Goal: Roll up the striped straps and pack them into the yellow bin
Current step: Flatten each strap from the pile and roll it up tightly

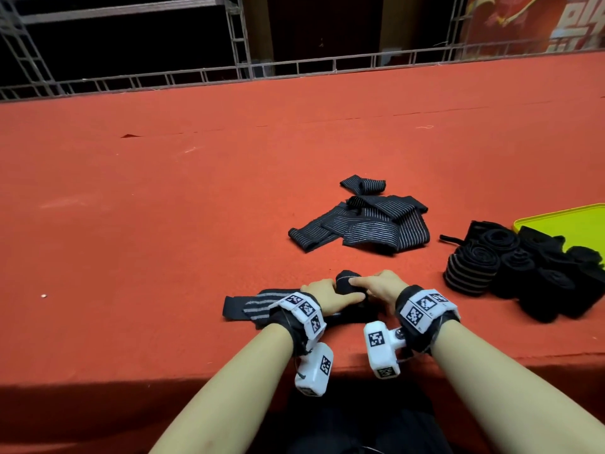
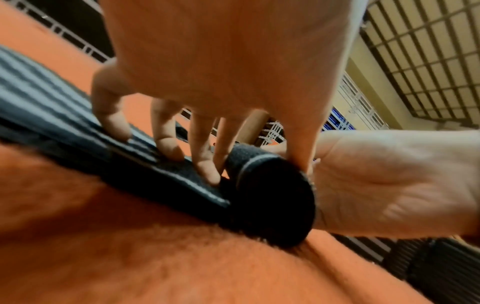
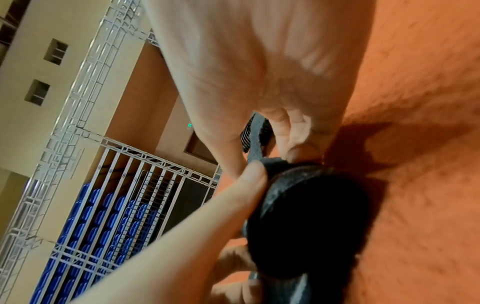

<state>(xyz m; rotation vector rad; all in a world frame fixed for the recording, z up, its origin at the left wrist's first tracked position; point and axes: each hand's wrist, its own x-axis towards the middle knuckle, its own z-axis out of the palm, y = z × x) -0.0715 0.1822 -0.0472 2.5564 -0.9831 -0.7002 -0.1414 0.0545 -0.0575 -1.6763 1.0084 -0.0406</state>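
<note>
A black strap with grey stripes lies near the table's front edge, partly wound into a roll [image 1: 347,282]. Its flat tail [image 1: 248,308] runs off to the left. My left hand [image 1: 330,289] grips the roll from the left; in the left wrist view its fingers [image 2: 171,148] press on the flat tail beside the roll [image 2: 272,195]. My right hand [image 1: 370,287] pinches the roll's right end [image 3: 311,222] between thumb and fingers. The yellow bin [image 1: 556,215] sits at the right edge, with rolled straps [image 1: 523,273] piled at its front.
A heap of unrolled striped straps [image 1: 360,224] lies on the red cloth [image 1: 163,224] beyond my hands. A metal truss rail [image 1: 294,65] runs along the table's far side. The table's front edge is just under my wrists.
</note>
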